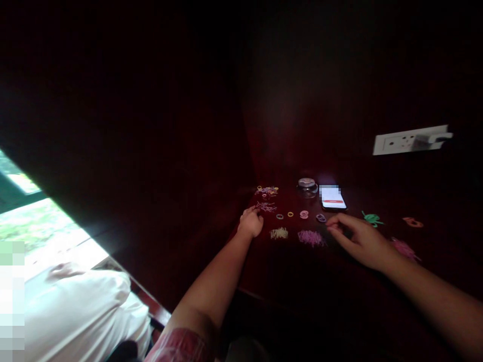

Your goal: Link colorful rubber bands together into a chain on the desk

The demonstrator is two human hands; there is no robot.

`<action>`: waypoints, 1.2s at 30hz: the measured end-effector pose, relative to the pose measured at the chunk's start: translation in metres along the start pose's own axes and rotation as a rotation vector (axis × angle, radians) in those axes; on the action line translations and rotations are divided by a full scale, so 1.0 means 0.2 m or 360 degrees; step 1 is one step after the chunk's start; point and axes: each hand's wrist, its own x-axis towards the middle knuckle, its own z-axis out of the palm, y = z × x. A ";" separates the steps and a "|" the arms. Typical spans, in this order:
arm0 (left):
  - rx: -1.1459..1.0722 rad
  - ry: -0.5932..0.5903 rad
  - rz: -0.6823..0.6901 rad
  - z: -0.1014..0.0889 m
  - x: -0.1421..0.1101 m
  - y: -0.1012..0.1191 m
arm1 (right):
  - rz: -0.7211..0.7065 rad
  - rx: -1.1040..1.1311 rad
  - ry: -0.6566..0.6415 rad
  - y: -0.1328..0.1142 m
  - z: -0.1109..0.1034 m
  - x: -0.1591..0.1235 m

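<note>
My left hand rests at the table's left side, fingers stretched out to the edge of a small pile of purple rubber bands. My right hand hovers low over the table with thumb and forefinger pinched. Its fingertips are beside a little cluster of lilac rubber bands; whatever is between them is too small to make out. Between the hands lie a pink band cluster, a yellow band and a teal band. Closer to me are pale yellow bands and magenta bands.
Mixed bands, a clear round jar and a lit phone stand farther back. Green, orange and pink bands lie rightward. A wall socket holds a plug. At left, a person in white clothing sits nearby.
</note>
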 end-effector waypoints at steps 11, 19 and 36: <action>-0.0184 0.0082 -0.0047 0.06 0.19 -0.02 | 0.0028 -0.0097 -0.0003 0.00 -0.02 -0.01; -0.0492 0.0108 -0.0061 0.06 0.24 -0.07 | 0.0116 -0.0178 -0.0015 0.02 -0.02 -0.01; -0.0902 0.0195 -0.0099 0.09 0.25 -0.06 | 0.0242 -0.0179 -0.0027 0.07 -0.03 -0.02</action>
